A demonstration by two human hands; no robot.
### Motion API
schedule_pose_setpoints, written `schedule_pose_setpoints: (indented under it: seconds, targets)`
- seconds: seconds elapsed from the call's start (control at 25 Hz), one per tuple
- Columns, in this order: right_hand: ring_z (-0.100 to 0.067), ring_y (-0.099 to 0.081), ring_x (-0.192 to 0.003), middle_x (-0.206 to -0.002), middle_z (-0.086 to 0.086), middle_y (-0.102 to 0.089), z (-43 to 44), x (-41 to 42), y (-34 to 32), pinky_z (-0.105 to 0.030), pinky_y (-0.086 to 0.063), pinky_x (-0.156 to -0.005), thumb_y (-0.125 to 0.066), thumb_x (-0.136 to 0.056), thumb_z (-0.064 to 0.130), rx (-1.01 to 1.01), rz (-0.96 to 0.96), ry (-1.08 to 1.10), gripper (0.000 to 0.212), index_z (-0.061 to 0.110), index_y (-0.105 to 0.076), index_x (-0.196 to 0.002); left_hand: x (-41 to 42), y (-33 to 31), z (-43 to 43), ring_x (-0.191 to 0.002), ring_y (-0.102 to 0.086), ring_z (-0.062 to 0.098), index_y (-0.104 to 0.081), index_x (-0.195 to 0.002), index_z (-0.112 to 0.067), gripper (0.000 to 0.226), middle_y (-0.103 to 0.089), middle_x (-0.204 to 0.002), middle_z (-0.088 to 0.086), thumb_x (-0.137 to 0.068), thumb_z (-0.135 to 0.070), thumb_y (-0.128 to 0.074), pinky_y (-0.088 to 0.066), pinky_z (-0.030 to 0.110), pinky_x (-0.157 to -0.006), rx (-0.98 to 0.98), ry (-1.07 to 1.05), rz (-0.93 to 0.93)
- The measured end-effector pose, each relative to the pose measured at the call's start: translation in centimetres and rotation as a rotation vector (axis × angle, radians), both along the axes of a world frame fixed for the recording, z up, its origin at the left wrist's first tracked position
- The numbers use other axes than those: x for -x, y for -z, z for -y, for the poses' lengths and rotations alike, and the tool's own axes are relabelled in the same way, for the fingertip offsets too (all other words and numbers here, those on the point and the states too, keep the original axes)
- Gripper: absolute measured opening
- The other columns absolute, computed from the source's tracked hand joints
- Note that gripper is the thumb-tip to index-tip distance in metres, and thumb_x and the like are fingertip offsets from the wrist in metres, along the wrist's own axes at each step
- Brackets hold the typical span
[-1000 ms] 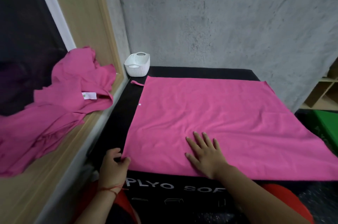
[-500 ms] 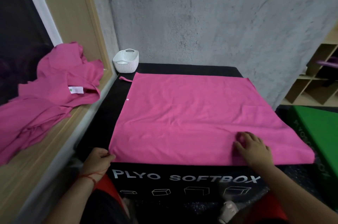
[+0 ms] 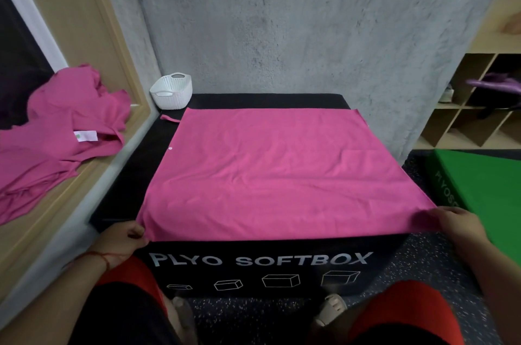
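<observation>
At the bottom of the frame we have both hands on the pink towel point(image 3: 282, 175), spread flat over the top of the black plyo soft box point(image 3: 267, 246). Left hand point(image 3: 124, 237) pinches the near-left corner, fingers curled on the cloth; right hand point(image 3: 454, 222) pinches the near-right corner the same way. Near hem runs left to right between the two grips; the rest of the towel lies up-frame from the fingers, toward the grey wall point(image 3: 282, 34). We judge a fold is next: both corners lift together and travel up-frame to the far hem, neither hand nearer than the other. White basket point(image 3: 172, 91) sits beyond the far-left corner, off the towel
</observation>
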State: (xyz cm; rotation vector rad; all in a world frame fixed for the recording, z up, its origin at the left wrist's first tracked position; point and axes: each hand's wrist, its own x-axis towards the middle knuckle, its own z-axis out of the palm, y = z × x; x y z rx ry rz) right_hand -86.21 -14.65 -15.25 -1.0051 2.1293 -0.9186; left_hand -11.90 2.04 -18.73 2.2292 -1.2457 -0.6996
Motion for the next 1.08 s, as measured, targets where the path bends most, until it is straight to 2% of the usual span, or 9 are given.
schedule_pose_setpoints:
  seconds: [0.12, 0.24, 0.4, 0.52, 0.64, 0.8, 0.92, 1.0, 1.08]
  targets:
    - [-0.028, -0.075, -0.083, -0.088, -0.01, -0.079, -0.7, 1.2, 0.0, -0.042, -0.058, -0.088, -0.078, -0.095, 0.018, 0.044, 0.037, -0.067, 0.01, 0.01, -0.077, -0.101, 0.3, -0.7, -0.2, -0.088, -0.068, 0.025, -0.069, -0.086, -0.013, 0.013, -0.075, -0.09, 0.008, -0.088, -0.014, -0.081, -0.048, 0.037, -0.083, 0.087, -0.008, -0.066]
    - [-0.032, -0.075, -0.084, -0.091, -0.017, -0.079, -1.5, 2.2, -0.4, -0.038, -0.057, -0.08, -0.08, -0.092, 0.009, 0.03, 0.103, -0.173, 0.016, 0.003, -0.073, -0.105, 0.9, -1.2, -0.3, -0.075, -0.063, 0.024, -0.063, -0.098, -0.009, 0.007, -0.071, -0.092, 0.013, -0.1, -0.015, -0.067, -0.042, 0.031, -0.063, 0.248, -0.171, -0.225]
    - [-0.029, -0.079, -0.097, -0.1, -0.007, -0.082, -1.4, 4.2, -0.1, -0.053, -0.061, -0.087, -0.102, -0.061, 0.031, -0.071, 0.109, -0.292, 0.063, 0.016, -0.072, -0.113, 0.5, -1.3, -0.5, -0.077, -0.065, 0.022, -0.06, -0.096, -0.014, 0.01, -0.07, -0.098, 0.019, -0.106, -0.014, -0.057, -0.044, 0.03, -0.061, 0.355, -0.241, -0.308]
    - [-0.028, -0.076, -0.088, -0.094, -0.008, -0.081, -1.9, 3.5, -0.5, -0.045, -0.063, -0.076, -0.093, -0.075, 0.024, -0.054, 0.086, -0.241, 0.037, 0.014, -0.076, -0.106, 1.1, -2.1, 0.0, -0.074, -0.064, 0.02, -0.058, -0.094, -0.019, 0.015, -0.068, -0.095, 0.018, -0.105, -0.01, -0.057, -0.049, 0.025, -0.054, 0.425, -0.292, -0.343]
    - [-0.019, -0.061, -0.06, -0.085, -0.01, -0.076, -2.0, 3.6, -0.1, -0.023, -0.048, -0.045, -0.08, -0.092, 0.021, -0.048, 0.043, -0.157, 0.01, 0.013, -0.078, -0.097, 2.0, -3.2, 0.4, -0.07, -0.063, 0.016, -0.057, -0.094, -0.022, 0.017, -0.067, -0.086, 0.012, -0.104, -0.009, -0.059, -0.049, 0.015, -0.044, 0.492, -0.323, -0.349]
    - [-0.017, -0.053, -0.062, -0.081, -0.007, -0.073, -2.2, 3.8, 0.2, -0.022, -0.04, -0.045, -0.083, -0.09, 0.031, -0.103, 0.002, -0.179, 0.018, 0.015, -0.081, -0.097, 2.1, -3.7, 0.5, -0.069, -0.065, 0.013, -0.058, -0.094, -0.023, 0.017, -0.067, -0.086, 0.01, -0.104, -0.009, -0.06, -0.051, 0.013, -0.045, 0.529, -0.358, -0.393]
    - [-0.017, -0.044, -0.051, -0.065, -0.007, -0.06, -2.3, 3.6, 0.2, -0.02, -0.034, -0.033, -0.081, -0.092, 0.023, -0.219, -0.016, -0.208, 0.02, 0.004, -0.079, -0.097, 2.1, -3.3, 0.4, -0.073, -0.065, 0.015, -0.06, -0.094, -0.021, 0.015, -0.068, -0.086, 0.009, -0.104, -0.009, -0.06, -0.053, 0.014, -0.046, 0.482, -0.352, -0.392]
    - [-0.019, -0.048, -0.053, -0.069, -0.008, -0.062, -2.3, 3.4, 0.5, -0.024, -0.042, -0.042, -0.079, -0.094, 0.022, -0.236, -0.016, -0.248, 0.019, 0.004, -0.08, -0.099, 1.9, -2.6, 0.2, -0.075, -0.065, 0.015, -0.062, -0.097, -0.015, 0.01, -0.068, -0.086, 0.01, -0.105, -0.009, -0.059, -0.053, 0.013, -0.046, 0.45, -0.356, -0.394]
    - [-0.025, -0.065, -0.078, -0.089, -0.008, -0.074, -2.1, 3.4, 0.7, -0.037, -0.057, -0.078, -0.08, -0.094, 0.027, -0.133, -0.004, -0.232, 0.014, 0.013, -0.083, -0.095, 1.7, -1.9, 0.0, -0.079, -0.066, 0.017, -0.063, -0.104, -0.012, 0.004, -0.069, -0.088, 0.01, -0.104, -0.012, -0.059, -0.054, 0.014, -0.048, 0.434, -0.35, -0.391]
